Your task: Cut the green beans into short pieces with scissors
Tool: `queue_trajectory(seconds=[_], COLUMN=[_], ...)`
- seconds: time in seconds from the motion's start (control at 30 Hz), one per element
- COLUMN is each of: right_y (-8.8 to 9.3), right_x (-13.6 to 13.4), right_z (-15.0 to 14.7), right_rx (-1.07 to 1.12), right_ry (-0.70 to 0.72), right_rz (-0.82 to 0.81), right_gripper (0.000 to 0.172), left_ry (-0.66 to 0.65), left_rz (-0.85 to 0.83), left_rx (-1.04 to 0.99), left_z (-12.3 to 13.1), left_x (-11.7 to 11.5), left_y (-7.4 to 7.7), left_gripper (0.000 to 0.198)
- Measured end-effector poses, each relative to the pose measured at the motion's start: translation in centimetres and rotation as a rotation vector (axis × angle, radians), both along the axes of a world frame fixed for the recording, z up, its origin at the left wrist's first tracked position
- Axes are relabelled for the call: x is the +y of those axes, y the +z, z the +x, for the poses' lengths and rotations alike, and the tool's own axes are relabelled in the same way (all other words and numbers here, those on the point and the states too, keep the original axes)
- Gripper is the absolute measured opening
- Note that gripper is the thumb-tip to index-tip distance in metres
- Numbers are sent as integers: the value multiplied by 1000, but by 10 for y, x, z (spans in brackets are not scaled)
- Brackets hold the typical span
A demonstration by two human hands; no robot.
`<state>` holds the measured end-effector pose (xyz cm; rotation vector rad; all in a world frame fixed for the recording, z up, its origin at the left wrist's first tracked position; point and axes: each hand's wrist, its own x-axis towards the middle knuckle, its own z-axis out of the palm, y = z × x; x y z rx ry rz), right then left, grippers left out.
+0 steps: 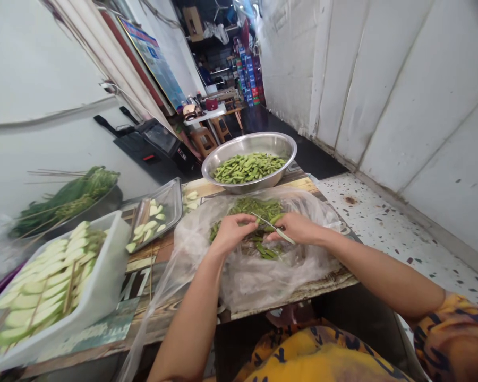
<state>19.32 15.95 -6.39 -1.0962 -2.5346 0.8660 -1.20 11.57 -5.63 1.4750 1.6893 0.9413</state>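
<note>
My right hand (298,227) is closed around a pair of scissors (281,232) with pale handles. Its blades point left, their tips close to the fingers of my left hand (234,231). That left hand is pinched; what lies between its fingertips is too small to make out. Beneath both hands, green bean pods (258,206) lie in a spread-open clear plastic bag (255,284). Beyond the bag stands a wide steel bowl (247,188) holding many more pods (249,167).
On the left, a white tub (115,265) holds skewered pale green slices. Behind it are a metal tray (178,204) with cut pieces and a bowl of leafy greens (83,193). A white wall (382,79) runs along the right, above a speckled floor (386,223).
</note>
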Motion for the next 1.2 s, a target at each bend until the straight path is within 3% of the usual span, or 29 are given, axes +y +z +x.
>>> queue_trajectory(seconds=[0.17,0.37,0.5,0.7,0.97,1.2], right_y=[-1,-5,-6,-6,-7,-1], right_x=[-3,0,-3,-8,-13,-17], right_z=[-1,-4,-6,-8,-12,-12], right_rx=[52,324,341,369,370,421], right_ry=[-13,-73,-8,27,23,-27], right_rz=[-161,-437,-534,-566,-578,-585], right_gripper=[53,54,57,57,56,57], left_ry=[-33,60,73,95,97,180], left_rz=[-48,-113,-112,-207,-135,168], left_rx=[-94,-804,-953,-976,-952,-626], left_z=[-4,-5,-5,-1,15,24], left_x=[-2,0,0,1,0,-3], left_y=[3,11,12,6,1,-7], left_gripper=[22,29,28,24,27,31])
